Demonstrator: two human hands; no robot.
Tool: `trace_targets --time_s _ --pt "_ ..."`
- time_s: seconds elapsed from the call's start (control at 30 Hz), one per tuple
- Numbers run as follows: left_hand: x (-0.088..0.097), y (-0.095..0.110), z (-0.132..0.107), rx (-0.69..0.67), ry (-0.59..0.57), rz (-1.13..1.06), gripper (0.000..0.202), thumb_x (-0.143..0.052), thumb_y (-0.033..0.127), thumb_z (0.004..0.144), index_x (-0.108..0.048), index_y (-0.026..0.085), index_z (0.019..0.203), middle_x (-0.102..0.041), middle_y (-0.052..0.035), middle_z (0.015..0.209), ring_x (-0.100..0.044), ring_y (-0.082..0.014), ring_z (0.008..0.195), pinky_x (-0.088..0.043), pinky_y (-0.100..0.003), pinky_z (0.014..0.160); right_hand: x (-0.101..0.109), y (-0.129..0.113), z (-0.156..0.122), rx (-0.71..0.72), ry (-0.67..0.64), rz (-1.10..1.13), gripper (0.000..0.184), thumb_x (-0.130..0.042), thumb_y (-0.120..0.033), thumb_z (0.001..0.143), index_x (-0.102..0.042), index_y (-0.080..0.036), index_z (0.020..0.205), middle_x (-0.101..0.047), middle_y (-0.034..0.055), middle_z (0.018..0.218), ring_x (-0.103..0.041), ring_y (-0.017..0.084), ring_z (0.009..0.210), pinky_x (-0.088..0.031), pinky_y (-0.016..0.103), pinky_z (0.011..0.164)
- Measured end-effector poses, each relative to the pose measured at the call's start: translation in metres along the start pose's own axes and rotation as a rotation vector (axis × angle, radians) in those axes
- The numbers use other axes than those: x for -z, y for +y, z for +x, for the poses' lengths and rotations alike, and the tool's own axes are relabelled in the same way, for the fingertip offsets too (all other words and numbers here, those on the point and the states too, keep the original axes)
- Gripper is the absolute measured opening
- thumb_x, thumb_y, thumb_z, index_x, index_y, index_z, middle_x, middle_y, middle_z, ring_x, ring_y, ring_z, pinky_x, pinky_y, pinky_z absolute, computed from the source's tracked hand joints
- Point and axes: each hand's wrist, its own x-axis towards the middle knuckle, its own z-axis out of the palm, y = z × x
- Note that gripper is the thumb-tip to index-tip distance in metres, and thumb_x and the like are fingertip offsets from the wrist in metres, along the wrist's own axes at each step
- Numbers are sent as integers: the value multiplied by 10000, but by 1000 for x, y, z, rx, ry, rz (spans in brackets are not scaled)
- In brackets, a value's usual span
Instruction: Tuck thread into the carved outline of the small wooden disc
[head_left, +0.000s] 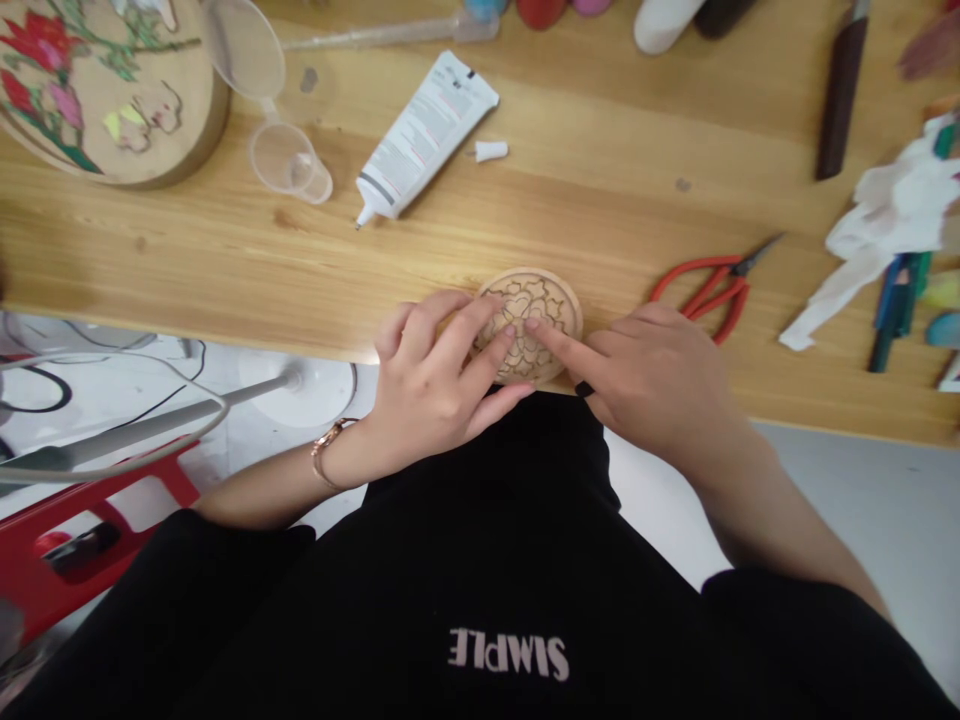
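Observation:
A round wooden disc (551, 300) with a cut-out flower pattern lies at the near edge of the wooden table (600, 180). My left hand (435, 385) rests on its left half, fingers stretched out flat over the pattern. My right hand (652, 385) comes in from the right with the index finger stretched out, its tip pressing the middle of the disc. Its other fingers are curled, and a small dark tip (584, 388) pokes out under the thumb. I cannot make out what it is.
A white glue tube (424, 135) lies uncapped with its cap (491, 151) beside it. A clear cup (291, 163), a funnel (244, 45) and a painted wooden round (97, 90) sit far left. Red scissors (709, 285), crumpled tissue (892, 225) and a dark-handled knife (840, 95) are right.

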Motion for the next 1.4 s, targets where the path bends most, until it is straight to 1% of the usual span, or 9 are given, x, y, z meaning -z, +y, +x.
trace_targets --time_s 0.07,0.17,0.4,0.57,0.77,0.97,1.17,1.3,1.4 --pt "0 0 0 2 -10 -6 365 -617 492 896 -636 226 1146 -677 -90 1193 -599 -294 1081 -381 -416 876 0 0 1 3 -7 -13 463 -403 -100 897 -603 -187 1306 -552 -10 538 -441 146 568 -277 311 674" --pt "0 0 0 -6 -9 -2 375 -637 484 885 -645 199 1129 -680 -108 1179 -602 -298 1070 -391 -415 869 -1 0 1 10 4 -15 460 -414 -105 894 -605 -189 1304 -562 -13 543 -447 142 562 -287 306 672" --pt "1 1 1 -5 -34 -7 394 -623 497 891 -642 202 1151 -671 -114 1199 -597 -309 1076 -395 -430 872 -3 1 -4 -102 116 50 470 -425 -123 885 -588 -190 1321 -585 -13 569 -447 140 563 -312 292 660" --pt "2 1 3 -19 -19 9 405 -642 509 879 -662 162 1087 -688 -132 1156 -606 -302 1053 -411 -413 850 -3 0 -8 -98 176 71 422 -438 -119 877 -638 -176 1244 -605 -10 573 -458 136 558 -324 288 657" --pt "3 1 2 -7 -35 15 386 -628 504 888 -657 192 1114 -683 -116 1179 -602 -298 1069 -399 -417 858 -3 -1 -6 -80 129 85 451 -444 -79 840 -665 -211 1211 -630 -15 601 -468 127 567 -334 282 676" --pt "1 1 0 8 -32 -3 405 -615 513 895 -657 184 1128 -673 -125 1200 -592 -299 1089 -398 -427 879 0 -3 3 -41 136 83 401 -442 -120 884 -681 -211 1192 -598 -9 559 -436 129 547 -321 290 664" --pt "1 2 0 7 -18 9 382 -616 504 896 -667 174 1082 -679 -121 1178 -590 -289 1087 -405 -423 889 0 -3 7 -28 140 60 464 -445 -58 818 -676 -199 1195 -616 -10 569 -453 130 537 -320 289 649" --pt "0 1 1 1 -10 -9 373 -621 483 895 -670 156 1069 -678 -136 1168 -585 -296 1086 -413 -431 885 0 -3 7 -33 120 43 471 -465 -55 800 -673 -191 1200 -610 -10 564 -452 131 538 -312 289 647" --pt "0 1 1 4 -22 -6 353 -584 479 918 -670 172 1069 -679 -123 1175 -587 -294 1088 -420 -432 877 0 -3 7 -31 110 33 477 -467 -57 799 -666 -182 1214 -603 -10 560 -440 129 534 -306 290 647"
